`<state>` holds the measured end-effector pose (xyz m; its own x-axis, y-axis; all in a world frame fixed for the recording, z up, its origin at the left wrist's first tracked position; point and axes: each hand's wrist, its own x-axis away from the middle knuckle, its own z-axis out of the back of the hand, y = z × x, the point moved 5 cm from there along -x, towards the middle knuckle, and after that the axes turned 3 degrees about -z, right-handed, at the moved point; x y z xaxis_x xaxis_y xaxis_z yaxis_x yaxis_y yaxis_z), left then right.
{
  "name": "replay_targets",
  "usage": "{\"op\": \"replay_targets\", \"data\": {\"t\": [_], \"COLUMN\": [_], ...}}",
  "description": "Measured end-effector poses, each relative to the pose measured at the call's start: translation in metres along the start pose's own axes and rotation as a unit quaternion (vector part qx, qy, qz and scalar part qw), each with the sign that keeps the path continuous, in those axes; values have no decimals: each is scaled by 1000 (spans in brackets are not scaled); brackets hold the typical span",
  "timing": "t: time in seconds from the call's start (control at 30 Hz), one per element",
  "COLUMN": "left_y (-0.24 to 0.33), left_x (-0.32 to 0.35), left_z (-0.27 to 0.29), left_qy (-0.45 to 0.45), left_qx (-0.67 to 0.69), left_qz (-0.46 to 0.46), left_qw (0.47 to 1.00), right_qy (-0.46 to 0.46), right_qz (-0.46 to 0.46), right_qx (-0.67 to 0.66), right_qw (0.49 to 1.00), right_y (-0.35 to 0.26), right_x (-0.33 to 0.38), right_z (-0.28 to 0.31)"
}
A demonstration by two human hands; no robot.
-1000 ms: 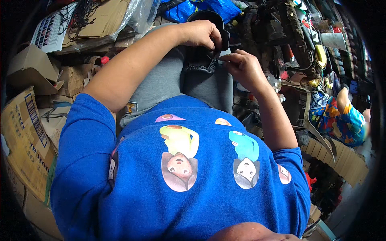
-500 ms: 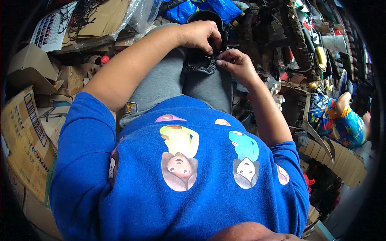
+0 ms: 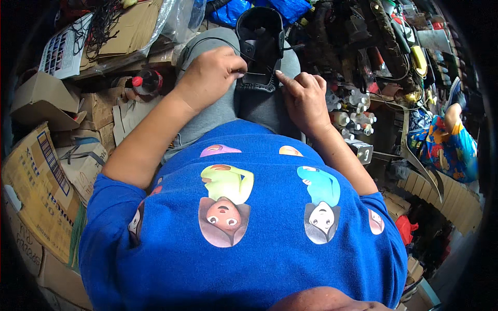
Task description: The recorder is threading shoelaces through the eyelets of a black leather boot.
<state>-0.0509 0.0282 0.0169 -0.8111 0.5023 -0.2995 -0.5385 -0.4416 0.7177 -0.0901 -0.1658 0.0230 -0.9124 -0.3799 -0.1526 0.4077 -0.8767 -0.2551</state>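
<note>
A black shoe (image 3: pixel 261 46) lies on my lap between my knees, toe toward me. My left hand (image 3: pixel 210 75) rests on the shoe's left side with its fingers closed on the edge of the upper. My right hand (image 3: pixel 305 98) sits at the shoe's right side, its forefinger pressed against the toe end. A thin thread or lace runs from my left hand over my knee. Whether a tool is in either hand is hidden.
Cardboard boxes (image 3: pixel 39 176) and flattened cartons are piled on my left, with a red-capped bottle (image 3: pixel 148 82) among them. Small white bottles (image 3: pixel 353 111), tools and straps crowd the right. A person in bright patterned clothes (image 3: pixel 446 145) sits at far right.
My right hand has slid down from the shoe's opening to its toe end. My left hand has stayed on the shoe's left side.
</note>
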Motion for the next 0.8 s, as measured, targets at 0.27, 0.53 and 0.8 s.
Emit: {"op": "replay_targets", "data": {"t": [0.27,0.53,0.8], "left_y": [-4,-13,-16], "left_x": [-10,-20,-21], "left_z": [-8,-12,-15], "left_qy": [29,-7,-35], "left_qx": [-68,-134,-131], "left_qz": [-18,-56,-44], "left_qw": [997,989,990], "right_qy": [-145,-220,-237], "right_qz": [-131,-60,-73], "right_qx": [-248,-312,-337], "right_qw": [949,922,908], "right_y": [31,58,62], "right_x": [-10,-41,-43], "right_z": [-7,-13,-18]}}
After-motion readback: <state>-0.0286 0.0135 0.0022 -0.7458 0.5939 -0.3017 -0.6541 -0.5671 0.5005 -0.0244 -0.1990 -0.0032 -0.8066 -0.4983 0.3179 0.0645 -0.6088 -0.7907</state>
